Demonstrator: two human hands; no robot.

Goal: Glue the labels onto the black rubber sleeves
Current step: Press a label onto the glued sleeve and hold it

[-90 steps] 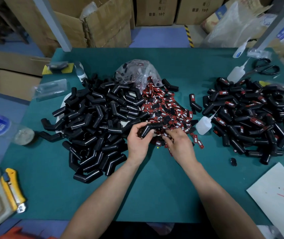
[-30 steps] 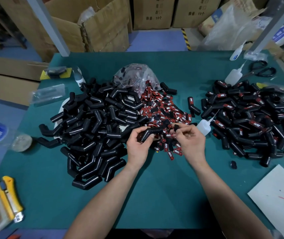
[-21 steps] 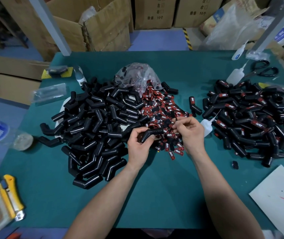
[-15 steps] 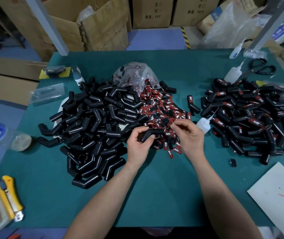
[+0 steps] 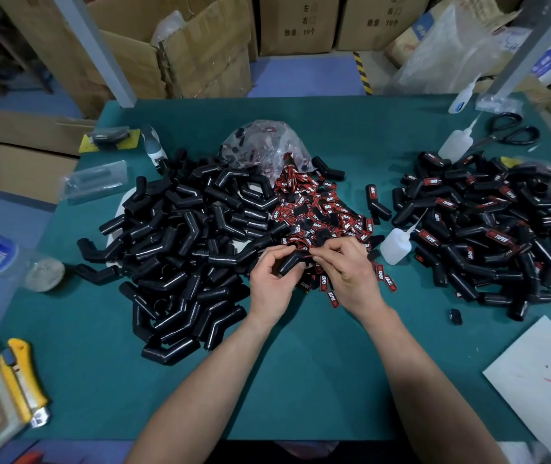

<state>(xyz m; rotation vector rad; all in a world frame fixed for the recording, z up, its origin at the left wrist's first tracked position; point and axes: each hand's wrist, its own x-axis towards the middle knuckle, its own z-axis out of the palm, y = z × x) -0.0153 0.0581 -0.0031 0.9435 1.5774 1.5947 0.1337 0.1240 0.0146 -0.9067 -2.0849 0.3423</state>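
I am looking down from the head camera at my two hands over the green worktop (image 5: 301, 380). My left grip (image 5: 269, 286) is curling round one bent black rubber sleeve (image 5: 290, 264) and holding it just above the near edge of the pile of red labels (image 5: 317, 212).

The sleeve is lying on a slant. Its open end is pointing down and left, and its bend is sitting up and right, next to my right fingers.

My right grip (image 5: 351, 276) is pinching something thin and red at that bend. I think it is a label (image 5: 307, 257), but my fingers are hiding most of it. So the label is meeting the sleeve from the right, and my right grip is the nearer one to press it down.

The small glue bottle (image 5: 394, 246) is lying just to the right of my right grip. The bare sleeves (image 5: 183, 236) are piling up on my left. The labelled sleeves (image 5: 488, 222) are sitting well apart on my right.
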